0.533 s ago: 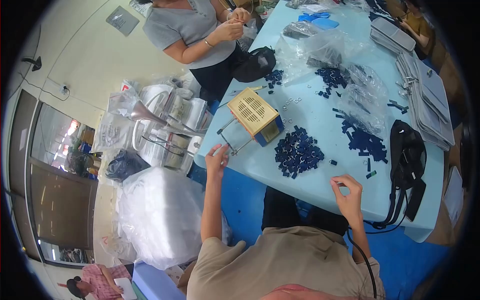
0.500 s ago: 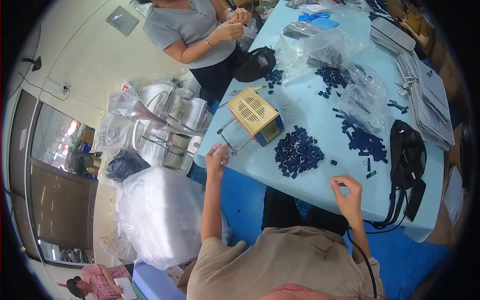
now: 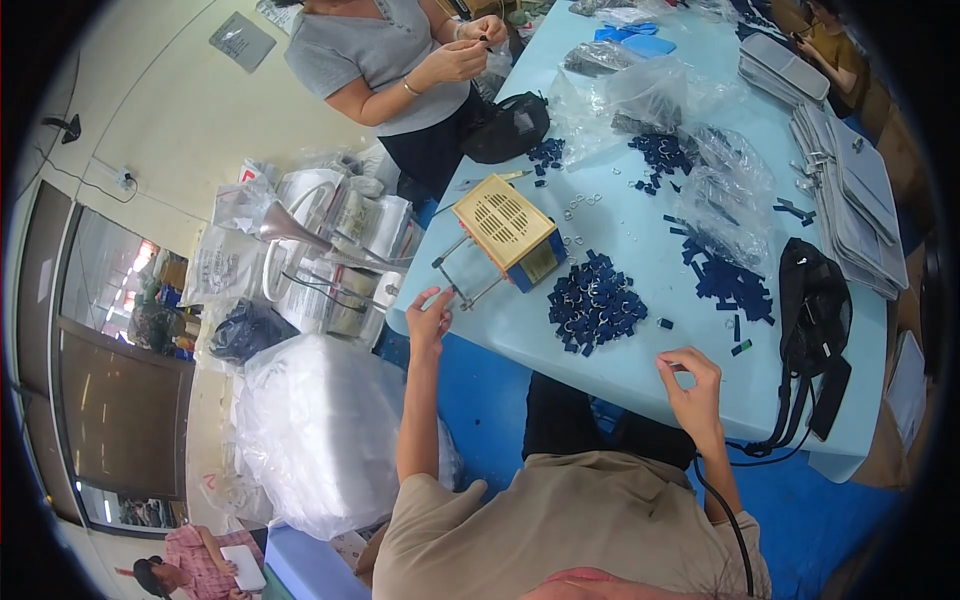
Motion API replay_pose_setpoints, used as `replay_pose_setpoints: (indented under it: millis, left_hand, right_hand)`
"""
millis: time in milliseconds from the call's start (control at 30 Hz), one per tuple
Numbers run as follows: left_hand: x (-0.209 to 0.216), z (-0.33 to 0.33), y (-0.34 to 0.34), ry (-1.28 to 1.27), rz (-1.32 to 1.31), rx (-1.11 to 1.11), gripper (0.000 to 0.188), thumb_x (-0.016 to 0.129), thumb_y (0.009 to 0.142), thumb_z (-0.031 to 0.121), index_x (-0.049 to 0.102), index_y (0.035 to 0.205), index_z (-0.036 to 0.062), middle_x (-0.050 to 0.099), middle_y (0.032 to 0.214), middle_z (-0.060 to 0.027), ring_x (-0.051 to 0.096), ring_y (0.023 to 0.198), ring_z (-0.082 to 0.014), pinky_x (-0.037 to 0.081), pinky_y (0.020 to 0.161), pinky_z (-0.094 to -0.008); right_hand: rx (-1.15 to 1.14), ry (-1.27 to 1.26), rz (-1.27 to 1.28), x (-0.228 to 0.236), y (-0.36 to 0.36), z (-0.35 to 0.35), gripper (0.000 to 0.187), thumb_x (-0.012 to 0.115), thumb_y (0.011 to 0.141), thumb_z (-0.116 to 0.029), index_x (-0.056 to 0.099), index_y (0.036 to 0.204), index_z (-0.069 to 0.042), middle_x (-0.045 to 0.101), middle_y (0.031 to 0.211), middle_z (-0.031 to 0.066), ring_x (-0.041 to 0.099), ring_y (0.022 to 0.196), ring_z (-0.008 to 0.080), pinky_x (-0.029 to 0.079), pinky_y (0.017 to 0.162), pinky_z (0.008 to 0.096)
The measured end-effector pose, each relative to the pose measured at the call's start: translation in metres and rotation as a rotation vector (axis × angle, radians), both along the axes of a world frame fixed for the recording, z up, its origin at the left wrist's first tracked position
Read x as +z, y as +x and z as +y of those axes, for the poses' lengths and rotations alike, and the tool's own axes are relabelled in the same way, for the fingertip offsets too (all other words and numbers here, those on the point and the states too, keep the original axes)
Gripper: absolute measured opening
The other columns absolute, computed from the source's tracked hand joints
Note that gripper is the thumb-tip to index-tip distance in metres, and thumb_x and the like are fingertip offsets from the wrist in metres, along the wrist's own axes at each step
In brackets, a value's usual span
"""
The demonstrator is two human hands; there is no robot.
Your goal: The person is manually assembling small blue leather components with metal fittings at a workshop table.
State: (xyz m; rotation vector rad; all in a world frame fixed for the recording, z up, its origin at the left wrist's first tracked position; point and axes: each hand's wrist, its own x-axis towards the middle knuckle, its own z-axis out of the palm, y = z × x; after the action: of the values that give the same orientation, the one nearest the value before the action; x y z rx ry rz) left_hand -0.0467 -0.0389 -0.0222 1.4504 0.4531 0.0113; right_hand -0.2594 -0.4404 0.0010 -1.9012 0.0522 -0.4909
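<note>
A box-shaped device (image 3: 508,228) with a tan vented top and blue sides sits at the table's left edge. Two metal rods stick out from it, joined by a crossbar (image 3: 452,284). My left hand (image 3: 430,318) is at this bar, its fingers bent around something too small to make out. Over the front edge, my right hand (image 3: 694,385) makes a ring with thumb and forefinger pressed together; whatever lies in the pinch is hidden. Between the hands is a heap of dark blue fabric tabs with metal rings (image 3: 597,305). One loose tab (image 3: 665,323) lies beside it.
More blue tabs (image 3: 735,288) lie right, near clear plastic bags (image 3: 725,205). A black bag (image 3: 812,310) and grey folded cases (image 3: 850,190) line the right side. Loose metal rings (image 3: 580,203) lie behind the heap. A co-worker (image 3: 385,75) stands far left beside a black pouch (image 3: 508,128).
My hands stay nearly in place, the left shifting slightly. A small dark piece now shows in the co-worker's fingers. The person at lower left has moved the white flat object.
</note>
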Motion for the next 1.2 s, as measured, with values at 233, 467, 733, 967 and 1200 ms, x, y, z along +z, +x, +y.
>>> replay_pose_setpoints:
  millis: [233,467,733,967,1200]
  left_hand:
    - [0.007,-0.003,-0.009,0.057,-0.030,0.013,0.041,0.083,0.079,0.009,0.057,0.110,0.0030,0.072,0.083,-0.0092,0.049,0.050,-0.0063,0.031,0.041,-0.0187]
    - [0.032,-0.017,-0.046,0.081,-0.142,0.026,0.033,0.080,0.083,0.008,0.057,0.107,0.0060,0.073,0.088,-0.0104,0.045,0.051,-0.0054,0.030,0.045,-0.0207]
    - [0.075,-0.105,-0.117,-0.019,-0.310,-0.173,0.027,0.078,0.087,0.005,0.056,0.103,0.0058,0.073,0.084,-0.0076,0.042,0.052,-0.0038,0.029,0.048,-0.0208]
    - [0.077,-0.169,-0.153,-0.033,-0.358,-0.370,0.026,0.077,0.084,-0.002,0.057,0.099,0.0043,0.074,0.096,-0.0139,0.054,0.063,-0.0017,0.038,0.051,-0.0170]
    - [0.068,-0.195,-0.167,0.076,-0.446,-0.484,0.022,0.078,0.085,-0.001,0.060,0.097,0.0034,0.073,0.096,-0.0092,0.052,0.063,-0.0009,0.040,0.055,-0.0160]
  right_hand:
    - [0.012,-0.011,0.011,0.002,-0.001,0.000,0.007,0.071,0.085,0.004,0.071,0.092,0.003,0.071,0.087,0.0133,0.068,0.077,0.0202,0.054,0.069,0.0284]
    - [-0.005,-0.013,-0.012,0.007,0.002,0.004,0.007,0.072,0.085,0.002,0.071,0.092,0.002,0.070,0.086,0.0132,0.068,0.074,0.0226,0.053,0.067,0.0298]
    - [0.149,0.036,-0.088,0.031,0.016,0.026,0.009,0.073,0.085,0.001,0.073,0.094,0.001,0.071,0.089,0.0126,0.070,0.077,0.0212,0.055,0.069,0.0288]
    - [0.230,0.394,-0.022,0.051,0.017,0.047,0.023,0.073,0.087,-0.001,0.069,0.110,0.000,0.071,0.105,0.0107,0.070,0.096,0.0168,0.058,0.077,0.0286]
    - [0.250,0.497,-0.063,0.035,0.006,0.042,0.021,0.073,0.085,0.006,0.068,0.105,0.002,0.069,0.104,0.0114,0.068,0.097,0.0171,0.059,0.083,0.0290]
